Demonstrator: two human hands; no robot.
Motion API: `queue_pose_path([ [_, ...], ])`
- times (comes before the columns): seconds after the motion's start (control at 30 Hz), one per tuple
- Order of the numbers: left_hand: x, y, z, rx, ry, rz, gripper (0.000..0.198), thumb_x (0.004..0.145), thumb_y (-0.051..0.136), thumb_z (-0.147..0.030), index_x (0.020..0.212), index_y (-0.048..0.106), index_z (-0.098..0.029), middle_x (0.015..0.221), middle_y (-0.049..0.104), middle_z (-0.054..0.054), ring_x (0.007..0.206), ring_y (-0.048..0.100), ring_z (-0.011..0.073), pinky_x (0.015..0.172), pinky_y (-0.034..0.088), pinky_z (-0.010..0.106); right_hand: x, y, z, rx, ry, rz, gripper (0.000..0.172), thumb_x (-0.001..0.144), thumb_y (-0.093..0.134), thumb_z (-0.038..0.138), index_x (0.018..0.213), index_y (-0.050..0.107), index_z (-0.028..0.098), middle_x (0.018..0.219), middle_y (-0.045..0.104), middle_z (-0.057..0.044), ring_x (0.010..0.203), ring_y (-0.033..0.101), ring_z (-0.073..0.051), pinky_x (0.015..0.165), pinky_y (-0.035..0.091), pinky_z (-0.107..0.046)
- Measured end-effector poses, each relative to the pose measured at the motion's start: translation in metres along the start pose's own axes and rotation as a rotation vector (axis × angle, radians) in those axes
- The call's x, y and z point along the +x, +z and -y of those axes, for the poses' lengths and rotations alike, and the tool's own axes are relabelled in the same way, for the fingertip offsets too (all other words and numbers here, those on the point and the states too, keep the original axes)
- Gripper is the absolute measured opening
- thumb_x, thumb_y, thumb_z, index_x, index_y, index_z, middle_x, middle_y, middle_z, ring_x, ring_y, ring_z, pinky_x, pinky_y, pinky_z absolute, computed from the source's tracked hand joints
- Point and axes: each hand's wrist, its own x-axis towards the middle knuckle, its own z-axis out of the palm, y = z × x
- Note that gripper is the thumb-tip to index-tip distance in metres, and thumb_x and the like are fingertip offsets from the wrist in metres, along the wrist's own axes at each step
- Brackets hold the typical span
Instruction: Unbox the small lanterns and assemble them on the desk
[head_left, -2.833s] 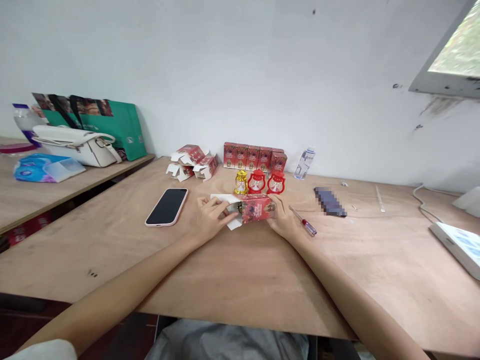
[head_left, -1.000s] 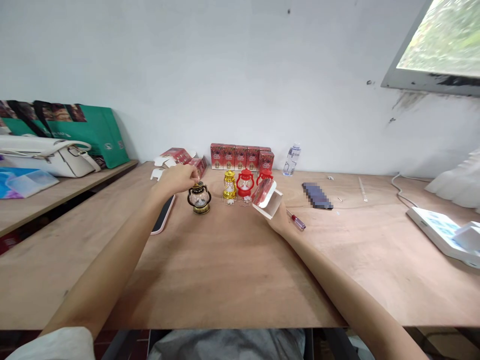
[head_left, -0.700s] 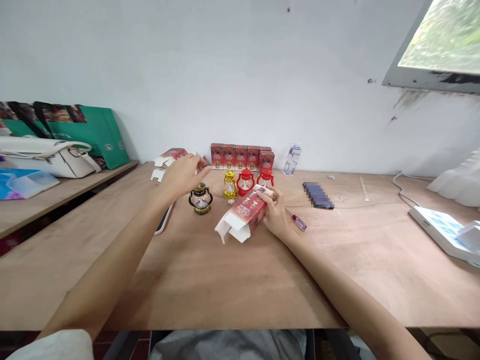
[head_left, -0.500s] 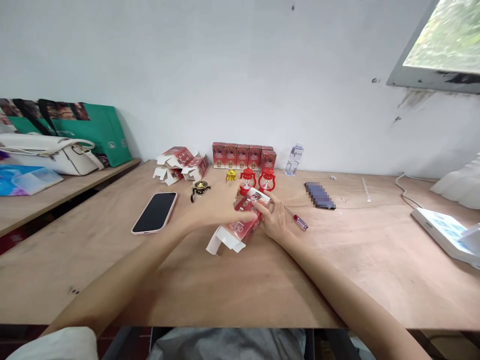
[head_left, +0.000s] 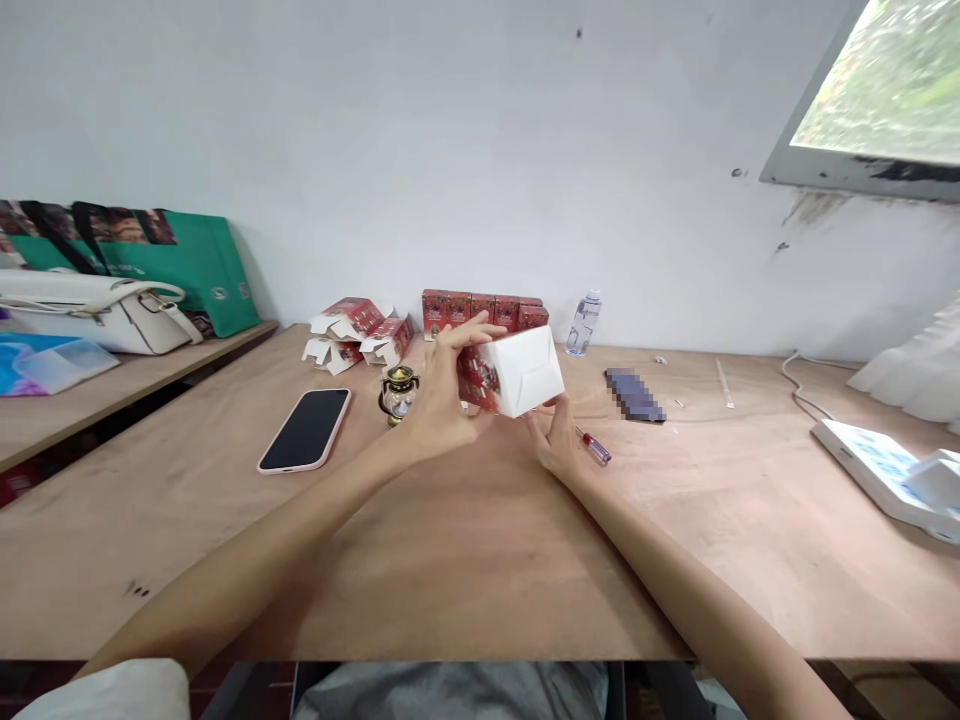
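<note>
A red printed cardboard box (head_left: 529,372) is held tilted above the table, its white end facing me. My left hand (head_left: 444,395) grips its left side, with fingers over the top and the thumb below. My right hand (head_left: 553,437) is at the lower right edge, its fingertips partly hidden behind the box. Just left of my left hand stands a small black-and-gold lantern (head_left: 399,392). Close to my right hand lies a screwdriver (head_left: 596,447) with a clear and red handle. The box and my left hand block the view of what stands behind them.
A row of red boxes (head_left: 457,308) stands by the wall, with opened boxes (head_left: 356,325) to their left. Around lie a phone (head_left: 306,430), a clear bottle (head_left: 583,323), a dark blurred-out item (head_left: 634,395), and a white power strip (head_left: 877,470). Bags (head_left: 97,308) sit at far left.
The box has been lifted and turned so its white end faces me; its open flaps no longer show. My left hand has moved up to its left side. The red lanterns are now hidden.
</note>
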Motion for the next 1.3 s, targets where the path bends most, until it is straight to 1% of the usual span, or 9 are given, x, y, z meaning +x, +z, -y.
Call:
queue_pose_path([
  [0.2,-0.003,0.009,0.025,-0.115,0.048,0.217,0.053,0.072,0.063,-0.015,0.117,0.036,-0.023,0.14,0.039,0.016,0.136,0.031,0.027,0.105,0.035,0.047,-0.006,0.004,0.012,0.053,-0.186,0.061,0.077,0.08,0.054,0.053,0.139,0.019,0.018,0.13,0.047,-0.018,0.116,0.051,-0.03,0.092,0.046,-0.048],
  [0.37,-0.005,0.012,0.024,-0.105,0.08,0.483,0.061,0.071,0.046,-0.001,0.127,0.037,-0.023,0.143,0.038,0.012,0.137,0.031,0.0241,0.107,0.034,0.046,-0.004,0.006,0.013,0.082,-0.187,0.086,0.066,0.082,0.052,0.047,0.136,0.026,0.02,0.129,0.047,-0.016,0.119,0.05,-0.029,0.095,0.045,-0.045],
  [0.47,-0.004,0.009,0.014,-0.077,0.081,0.402,0.067,0.071,0.047,-0.003,0.133,0.032,-0.023,0.143,0.038,0.012,0.136,0.031,0.024,0.11,0.031,0.046,-0.003,0.005,0.011,0.031,-0.167,-0.041,0.062,0.081,0.055,0.041,0.134,0.03,0.02,0.123,0.049,-0.016,0.115,0.05,-0.03,0.091,0.045,-0.046],
  [0.53,-0.005,0.007,0.006,-0.048,0.068,0.303,0.057,0.073,0.049,-0.008,0.127,0.037,-0.022,0.137,0.044,0.011,0.131,0.039,0.0234,0.108,0.034,0.043,-0.004,0.005,0.011,-0.047,-0.168,-0.127,0.061,0.08,0.058,0.041,0.131,0.033,0.02,0.116,0.052,-0.014,0.107,0.051,-0.029,0.086,0.045,-0.047],
  [0.63,-0.006,0.009,-0.004,0.05,-0.008,0.241,0.036,0.076,0.056,-0.02,0.111,0.048,-0.022,0.123,0.055,0.008,0.117,0.052,0.0244,0.099,0.042,0.041,-0.005,0.005,0.012,-0.183,-0.137,-0.165,0.061,0.077,0.06,0.047,0.127,0.039,0.021,0.106,0.054,-0.011,0.096,0.05,-0.028,0.081,0.042,-0.046],
  [0.77,-0.009,0.015,-0.009,0.18,-0.157,0.21,0.033,0.078,0.06,-0.031,0.107,0.048,-0.022,0.114,0.06,0.008,0.105,0.058,0.0254,0.089,0.047,0.042,-0.006,0.006,0.014,-0.302,-0.081,-0.196,0.06,0.076,0.059,0.052,0.124,0.044,0.02,0.101,0.053,-0.011,0.093,0.047,-0.028,0.082,0.037,-0.045],
  [0.97,-0.008,0.014,-0.005,0.224,-0.215,0.225,0.026,0.081,0.058,-0.035,0.1,0.05,-0.019,0.104,0.064,0.008,0.093,0.063,0.0243,0.081,0.048,0.04,-0.005,0.006,0.013,-0.308,-0.116,-0.241,0.06,0.076,0.061,0.051,0.124,0.042,0.021,0.106,0.053,-0.011,0.096,0.047,-0.028,0.084,0.035,-0.044],
  [1.13,-0.008,0.014,-0.008,0.257,-0.254,0.253,0.026,0.071,0.06,-0.03,0.089,0.045,-0.021,0.093,0.062,0.006,0.083,0.061,0.0232,0.071,0.047,0.036,-0.005,0.009,0.011,-0.276,-0.106,-0.232,0.058,0.076,0.061,0.048,0.124,0.041,0.022,0.109,0.051,-0.012,0.102,0.046,-0.029,0.087,0.034,-0.045],
  [1.3,-0.009,0.015,-0.01,0.139,-0.196,0.272,0.025,0.068,0.053,-0.024,0.085,0.036,-0.022,0.092,0.058,0.005,0.075,0.056,0.0195,0.066,0.044,0.034,-0.004,0.008,0.009,-0.289,-0.079,-0.245,0.058,0.074,0.061,0.049,0.121,0.041,0.021,0.107,0.05,-0.012,0.099,0.047,-0.029,0.084,0.036,-0.045],
])
